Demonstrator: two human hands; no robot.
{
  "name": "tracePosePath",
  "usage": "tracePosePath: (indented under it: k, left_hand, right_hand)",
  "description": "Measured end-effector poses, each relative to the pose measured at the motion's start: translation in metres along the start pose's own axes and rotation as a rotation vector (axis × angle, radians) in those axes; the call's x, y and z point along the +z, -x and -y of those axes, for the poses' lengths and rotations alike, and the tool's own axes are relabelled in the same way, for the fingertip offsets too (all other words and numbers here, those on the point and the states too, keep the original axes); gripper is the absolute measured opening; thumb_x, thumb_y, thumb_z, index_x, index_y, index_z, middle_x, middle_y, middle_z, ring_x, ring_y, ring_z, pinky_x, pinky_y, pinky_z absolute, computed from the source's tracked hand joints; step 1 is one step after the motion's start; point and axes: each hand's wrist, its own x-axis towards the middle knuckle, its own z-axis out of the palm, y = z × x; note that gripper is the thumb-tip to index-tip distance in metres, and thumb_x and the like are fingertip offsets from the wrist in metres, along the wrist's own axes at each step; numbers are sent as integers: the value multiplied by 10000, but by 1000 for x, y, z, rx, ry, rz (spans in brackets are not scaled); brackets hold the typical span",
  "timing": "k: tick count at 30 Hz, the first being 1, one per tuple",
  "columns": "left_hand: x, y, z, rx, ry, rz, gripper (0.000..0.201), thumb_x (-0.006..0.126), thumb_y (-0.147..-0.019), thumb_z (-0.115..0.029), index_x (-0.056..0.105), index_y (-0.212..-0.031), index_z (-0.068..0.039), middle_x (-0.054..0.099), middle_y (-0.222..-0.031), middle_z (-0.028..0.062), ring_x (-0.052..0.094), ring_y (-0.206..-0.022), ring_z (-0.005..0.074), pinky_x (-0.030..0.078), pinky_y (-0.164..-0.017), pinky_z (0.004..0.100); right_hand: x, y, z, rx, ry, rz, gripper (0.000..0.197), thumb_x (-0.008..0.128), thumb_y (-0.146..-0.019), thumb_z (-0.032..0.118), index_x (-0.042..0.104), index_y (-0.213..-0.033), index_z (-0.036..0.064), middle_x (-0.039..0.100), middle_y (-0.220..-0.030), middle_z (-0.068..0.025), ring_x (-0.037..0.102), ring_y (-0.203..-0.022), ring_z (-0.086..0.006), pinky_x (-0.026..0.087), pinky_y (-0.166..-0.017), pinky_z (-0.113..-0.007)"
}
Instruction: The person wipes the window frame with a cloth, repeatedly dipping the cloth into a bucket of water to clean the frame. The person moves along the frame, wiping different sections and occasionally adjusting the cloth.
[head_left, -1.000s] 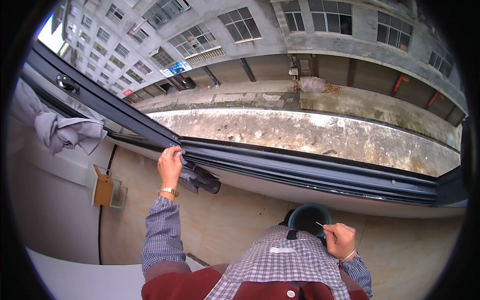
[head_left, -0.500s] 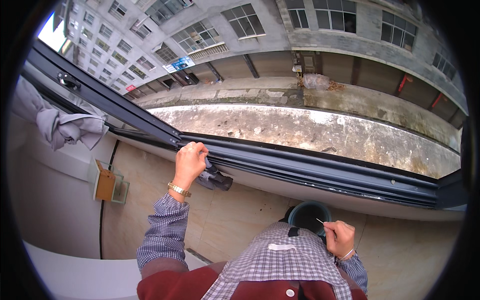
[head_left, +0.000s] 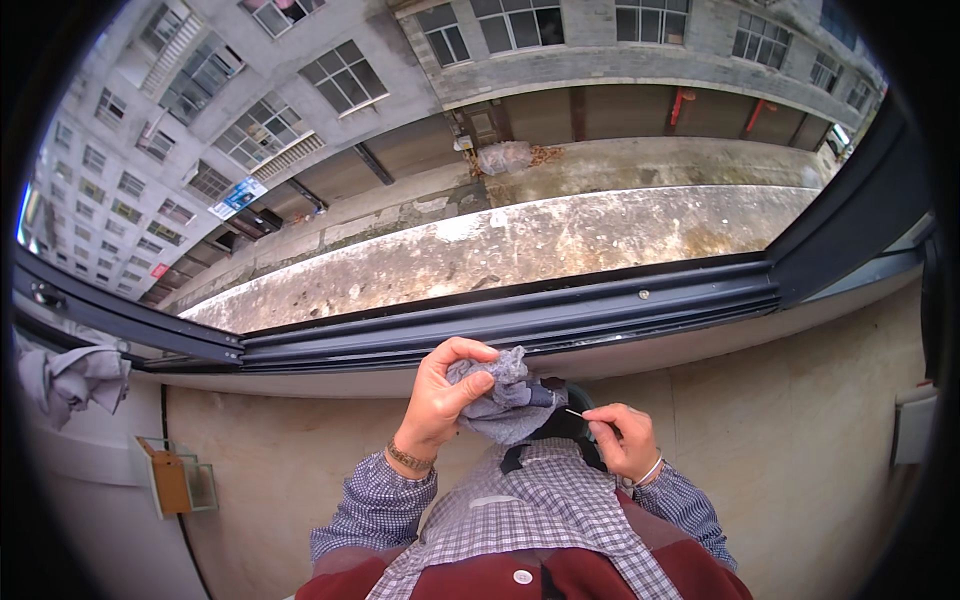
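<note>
My left hand [head_left: 438, 402] grips a bunched grey-lilac cloth [head_left: 505, 405] between thumb and fingers, in front of the window track. To its right, my right hand [head_left: 622, 440] pinches a thin, short whitish stick [head_left: 574, 412] whose tip points toward the cloth. What the stick is exactly, I cannot tell. Beneath and behind the cloth stands a bucket [head_left: 582, 396], mostly hidden by the cloth and my apron. Just beyond my hands runs the dark grey sliding-window track [head_left: 520, 330]; neither hand touches it.
A knotted grey curtain [head_left: 75, 380] hangs at the left by the window sash [head_left: 120, 310]. Below it, a small glass-and-wood box [head_left: 170, 477] stands on the tiled floor [head_left: 300, 450]. Outside lie a stained concrete ledge [head_left: 480, 240] and grey buildings [head_left: 330, 80].
My left hand has drawn back from the track's left end toward my right hand, bringing up the cloth. The view has turned right. My right hand still pinches the stick.
</note>
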Motion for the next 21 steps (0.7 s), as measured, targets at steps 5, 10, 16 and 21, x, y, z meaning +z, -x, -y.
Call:
tracePosePath:
  k: [5, 10, 16, 21]
  left_hand:
    - [39, -14, 29, -123, 172, 222, 307, 783, -825, -69, 641, -1094, -31, 622, -1125, 68, 591, -1062, 150, 470, -959, 306]
    - [79, -23, 57, -26, -78, 447, 335, 813, -797, -97, 671, -1098, -50, 606, -1116, 61, 576, -1042, 160, 452, -942, 314]
    - [72, -25, 78, -42, -469, 436, 419, 790, -820, -242, 663, -1181, -70, 653, -1065, 111, 635, -970, 236, 501, -868, 346]
    - [51, -30, 98, -314, -949, 876, 615, 697, -804, -595, 658, -1167, -100, 660, -1020, 140, 655, -922, 343, 518, -767, 412]
  right_hand:
    - [-21, 26, -2, 326, -580, -76, 310, 584, -957, 39, 529, -1261, 13, 623, -979, -66, 586, -900, -116, 477, -809, -257]
    - [-25, 36, -5, 388, -546, -74, 395, 802, -816, 116, 587, -1131, 16, 540, -883, 20, 424, -699, -50, 371, -620, -202]
    - [-58, 55, -15, 595, -274, -406, 253, 791, -836, 181, 591, -894, 38, 506, -707, 53, 386, -626, -23, 322, -542, -202]
    - [-79, 56, -21, 586, -276, -641, 285, 757, -879, 234, 543, -912, 49, 485, -739, 50, 385, -641, -38, 330, -561, -206]
